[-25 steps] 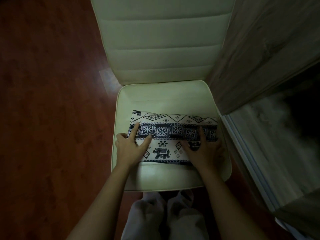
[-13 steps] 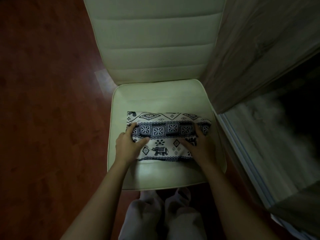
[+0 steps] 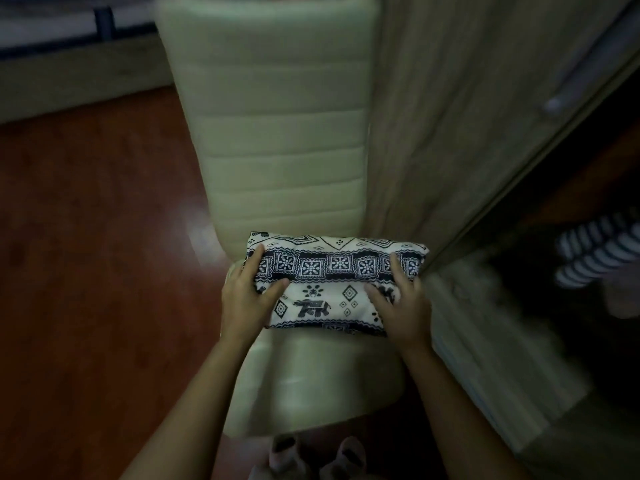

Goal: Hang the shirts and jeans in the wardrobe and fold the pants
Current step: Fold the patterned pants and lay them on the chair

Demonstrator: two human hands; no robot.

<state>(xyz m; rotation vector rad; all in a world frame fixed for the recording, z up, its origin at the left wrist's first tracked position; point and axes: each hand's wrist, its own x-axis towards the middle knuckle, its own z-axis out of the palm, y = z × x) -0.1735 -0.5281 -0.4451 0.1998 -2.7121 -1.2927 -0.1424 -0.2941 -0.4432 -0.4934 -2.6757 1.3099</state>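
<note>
The folded pants (image 3: 332, 271), white with dark blue elephant and square patterns, are held as a flat bundle above the cream chair seat (image 3: 311, 375). My left hand (image 3: 246, 292) grips the bundle's left end, thumb on top. My right hand (image 3: 398, 303) grips its right end the same way. The fingers under the cloth are hidden.
The cream chair's ribbed backrest (image 3: 277, 133) rises behind the pants. A wooden wardrobe door (image 3: 467, 116) stands at the right, with the dark open wardrobe and a striped garment (image 3: 595, 251) inside. Red-brown wooden floor (image 3: 86, 271) lies at the left. My feet show below.
Both hands closed on the ends of the folded pants and lifted them off the chair seat. The view tilted up, showing more of the backrest and wardrobe.
</note>
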